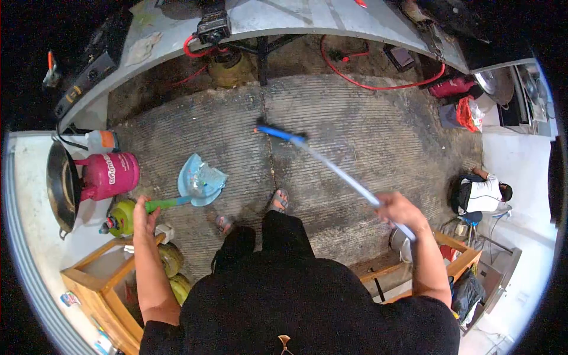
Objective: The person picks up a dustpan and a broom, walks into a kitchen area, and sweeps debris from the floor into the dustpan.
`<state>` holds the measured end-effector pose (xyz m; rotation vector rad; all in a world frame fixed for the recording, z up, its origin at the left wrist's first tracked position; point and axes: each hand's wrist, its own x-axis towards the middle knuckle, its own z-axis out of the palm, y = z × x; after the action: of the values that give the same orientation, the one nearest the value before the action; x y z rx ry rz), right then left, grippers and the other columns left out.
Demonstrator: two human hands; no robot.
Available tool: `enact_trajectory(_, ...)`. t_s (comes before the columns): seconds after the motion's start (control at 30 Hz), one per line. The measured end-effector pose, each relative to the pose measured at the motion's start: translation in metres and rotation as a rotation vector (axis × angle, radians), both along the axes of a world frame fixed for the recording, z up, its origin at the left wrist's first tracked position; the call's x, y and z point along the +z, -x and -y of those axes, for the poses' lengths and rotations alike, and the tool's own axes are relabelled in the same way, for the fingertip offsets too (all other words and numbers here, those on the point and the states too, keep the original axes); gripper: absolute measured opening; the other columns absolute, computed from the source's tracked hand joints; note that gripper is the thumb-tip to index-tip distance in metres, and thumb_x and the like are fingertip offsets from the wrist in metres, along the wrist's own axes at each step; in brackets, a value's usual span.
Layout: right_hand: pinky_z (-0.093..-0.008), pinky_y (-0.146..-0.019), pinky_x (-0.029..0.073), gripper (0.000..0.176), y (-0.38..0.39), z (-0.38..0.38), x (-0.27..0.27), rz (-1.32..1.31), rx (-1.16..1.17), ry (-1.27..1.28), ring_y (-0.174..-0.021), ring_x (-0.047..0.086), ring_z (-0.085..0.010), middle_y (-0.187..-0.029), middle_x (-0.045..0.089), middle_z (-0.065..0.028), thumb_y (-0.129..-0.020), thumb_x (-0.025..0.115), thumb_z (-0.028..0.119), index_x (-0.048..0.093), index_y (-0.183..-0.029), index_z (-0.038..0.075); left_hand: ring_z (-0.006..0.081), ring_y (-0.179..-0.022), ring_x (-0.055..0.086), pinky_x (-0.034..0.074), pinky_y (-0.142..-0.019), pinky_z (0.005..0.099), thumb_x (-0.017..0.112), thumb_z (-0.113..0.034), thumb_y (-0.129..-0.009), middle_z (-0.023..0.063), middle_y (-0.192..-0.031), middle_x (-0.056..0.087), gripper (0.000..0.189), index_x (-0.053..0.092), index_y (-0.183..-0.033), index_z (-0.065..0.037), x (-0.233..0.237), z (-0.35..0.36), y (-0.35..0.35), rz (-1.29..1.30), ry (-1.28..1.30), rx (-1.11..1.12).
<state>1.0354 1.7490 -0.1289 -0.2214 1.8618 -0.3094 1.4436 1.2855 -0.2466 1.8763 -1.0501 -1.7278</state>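
Note:
My left hand (145, 216) is closed around the green handle of a light blue dustpan (188, 173). The pan lies at or just above the grooved floor, with some pale litter in it that I cannot make out. My right hand (401, 212) grips the long pale stick of a broom (337, 170). Its blue head with dark bristles (280, 134) is slightly blurred over the middle of the floor, to the right of the dustpan and apart from it. My sandalled feet stand between the two tools.
At left stand a pink gas cylinder (115, 176), a wok (61, 186) and a green cylinder (122, 218). Ahead is a metal counter (284, 19), with a red hose (384, 87) beneath. Another person (480, 194) crouches at right. Wooden furniture (97, 278) stands behind me.

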Motion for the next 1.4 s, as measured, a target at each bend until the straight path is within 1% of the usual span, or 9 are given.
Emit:
enact_trajectory(0.2,-0.0279,-0.037,0.039,0.034,0.006,0.002,0.013,-0.136,-0.149,0.097,-0.043,0.049,-0.0121,-0.054,0.05,-0.0056,-0.069,0.052,0.004,0.053,-0.103,0.0,0.02,-0.081,0.046,0.046,-0.068,0.0331,0.053,-0.024,-0.073,0.0082,-0.088,0.045,0.024,0.049,-0.087,-0.006,-0.018,0.004,-0.016,-0.057,-0.035,0.011)
enact_trajectory(0.47,-0.0367,-0.06,0.048,0.019,0.095,0.102,-0.216,-0.665,0.056,0.099,-0.066,0.061,-0.027,-0.069,0.06,-0.0187,-0.066,0.055,0.013,0.057,-0.073,-0.004,0.0196,-0.079,0.046,0.044,-0.068,0.0337,0.055,-0.024,-0.072,0.0075,-0.084,0.045,0.022,0.049,-0.083,-0.006,-0.004,-0.004,0.001,0.03,-0.024,0.062)
enact_trajectory(0.6,-0.0375,-0.067,0.048,0.025,-0.033,0.127,-0.18,-0.423,0.514,0.012,-0.079,0.059,-0.0329,-0.083,0.059,-0.0217,-0.067,0.058,0.012,0.056,-0.087,-0.004,0.0174,-0.075,0.047,0.043,-0.064,0.0302,0.056,-0.025,-0.071,0.0058,-0.076,0.045,0.02,0.05,-0.078,-0.006,-0.007,-0.011,0.004,-0.013,-0.035,0.051)
enact_trajectory(0.87,-0.0302,-0.045,0.043,0.034,-0.127,0.079,-0.033,0.239,0.267,0.162,-0.05,0.052,-0.0165,-0.062,0.054,-0.0089,-0.074,0.053,0.009,0.051,-0.106,0.0,0.0172,-0.08,0.046,0.043,-0.067,0.0321,0.06,-0.026,-0.07,0.0053,-0.086,0.045,0.028,0.052,-0.089,-0.006,-0.005,-0.01,0.014,-0.005,-0.006,0.067)
enact_trajectory(0.97,-0.0349,-0.066,0.046,0.026,-0.129,0.109,0.016,0.16,0.202,0.069,-0.069,0.057,-0.023,-0.073,0.058,-0.0168,-0.07,0.054,0.01,0.055,-0.094,0.0,0.0177,-0.085,0.045,0.043,-0.072,0.0341,0.06,-0.027,-0.071,0.0051,-0.093,0.043,0.033,0.05,-0.094,-0.006,-0.01,-0.006,-0.001,-0.051,-0.019,0.037)
enact_trajectory(1.13,-0.037,-0.06,0.047,0.028,-0.083,0.159,-0.055,-0.292,0.368,0.23,-0.065,0.059,-0.0292,-0.07,0.058,-0.0212,-0.068,0.054,0.008,0.055,-0.093,-0.003,0.0157,-0.095,0.041,0.039,-0.078,0.0333,0.061,-0.028,-0.072,0.0053,-0.107,0.044,0.044,0.048,-0.107,-0.005,0.003,-0.012,-0.004,-0.086,-0.072,0.05)
enact_trajectory(1.17,-0.0351,-0.049,0.043,0.021,-0.073,0.176,-0.083,-0.359,0.346,0.263,-0.052,0.054,-0.0199,-0.062,0.055,-0.0156,-0.071,0.055,0.011,0.055,-0.086,-0.004,0.0154,-0.097,0.04,0.037,-0.08,0.0329,0.061,-0.029,-0.072,0.0054,-0.111,0.043,0.048,0.046,-0.111,-0.005,0.0,-0.011,-0.007,-0.104,-0.08,0.032)
enact_trajectory(1.23,-0.0393,-0.063,0.046,0.023,-0.059,0.217,-0.138,-0.518,0.421,0.202,-0.074,0.059,-0.0331,-0.075,0.059,-0.0229,-0.069,0.055,0.012,0.056,-0.085,-0.004,0.0157,-0.09,0.042,0.033,-0.082,0.0335,0.066,-0.03,-0.069,0.0054,-0.096,0.046,0.042,0.051,-0.1,-0.005,0.008,-0.016,-0.006,-0.135,-0.075,0.05)
enact_trajectory(1.4,-0.039,-0.065,0.047,0.024,-0.128,0.25,-0.176,-0.411,0.623,0.052,-0.074,0.059,-0.033,-0.075,0.058,-0.024,-0.067,0.054,0.015,0.058,-0.082,-0.003,0.0151,-0.09,0.042,0.032,-0.082,0.0325,0.067,-0.035,-0.069,0.0028,-0.097,0.048,0.045,0.051,-0.101,-0.007,0.017,-0.013,-0.029,-0.188,-0.132,-0.002)
